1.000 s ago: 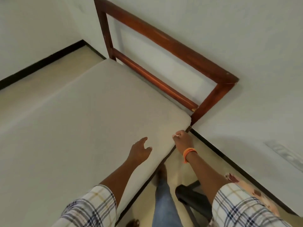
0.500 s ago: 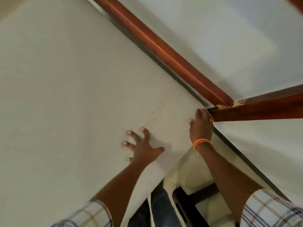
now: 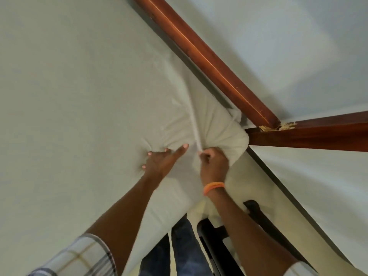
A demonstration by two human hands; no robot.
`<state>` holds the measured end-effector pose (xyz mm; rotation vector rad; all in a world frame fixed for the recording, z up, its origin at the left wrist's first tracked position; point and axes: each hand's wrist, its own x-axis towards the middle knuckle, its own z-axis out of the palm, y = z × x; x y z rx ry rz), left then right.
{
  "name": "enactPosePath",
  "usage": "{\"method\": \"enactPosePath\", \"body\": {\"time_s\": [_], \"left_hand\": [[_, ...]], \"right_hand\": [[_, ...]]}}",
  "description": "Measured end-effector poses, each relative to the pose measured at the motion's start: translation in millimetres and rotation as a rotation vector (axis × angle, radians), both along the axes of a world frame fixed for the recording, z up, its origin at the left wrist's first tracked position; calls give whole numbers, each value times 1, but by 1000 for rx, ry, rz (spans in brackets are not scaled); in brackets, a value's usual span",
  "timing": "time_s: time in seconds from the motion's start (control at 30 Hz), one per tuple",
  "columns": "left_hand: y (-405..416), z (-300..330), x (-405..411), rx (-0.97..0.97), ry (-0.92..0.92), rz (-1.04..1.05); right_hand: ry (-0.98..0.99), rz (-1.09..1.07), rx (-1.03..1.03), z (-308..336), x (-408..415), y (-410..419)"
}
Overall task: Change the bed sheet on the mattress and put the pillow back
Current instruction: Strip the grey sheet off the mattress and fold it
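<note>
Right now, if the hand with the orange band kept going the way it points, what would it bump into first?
Probably the bunched sheet over the mattress corner, which the right hand grips. Past that stands the wooden bed frame, though depth is hard to judge.

Wooden bed frame [image 3: 215, 62] carries the cream-sheeted mattress [image 3: 69, 86].
</note>
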<state>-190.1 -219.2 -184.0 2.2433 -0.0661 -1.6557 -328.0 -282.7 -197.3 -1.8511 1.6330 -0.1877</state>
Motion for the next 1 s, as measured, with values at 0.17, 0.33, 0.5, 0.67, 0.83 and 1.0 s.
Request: {"method": "enactPosePath", "body": {"time_s": [0.17, 0.33, 0.5, 0.67, 0.83, 1.0], "left_hand": [[-8, 7, 20, -24, 108, 222], [-6, 16, 39, 40, 69, 207], [-9, 3, 29, 10, -71, 257], [-1, -2, 29, -18, 15, 384], [8, 15, 42, -66, 141, 447], [58, 32, 138, -15, 86, 492]], "right_hand": [[-148, 91, 76, 11, 42, 29], [-251, 393, 223, 15, 37, 44], [398, 332, 71, -1, -15, -22], [476, 298, -23, -10, -35, -37], [-9, -291, 72, 8, 43, -18], [-337, -28, 419, 18, 174, 97]]}}
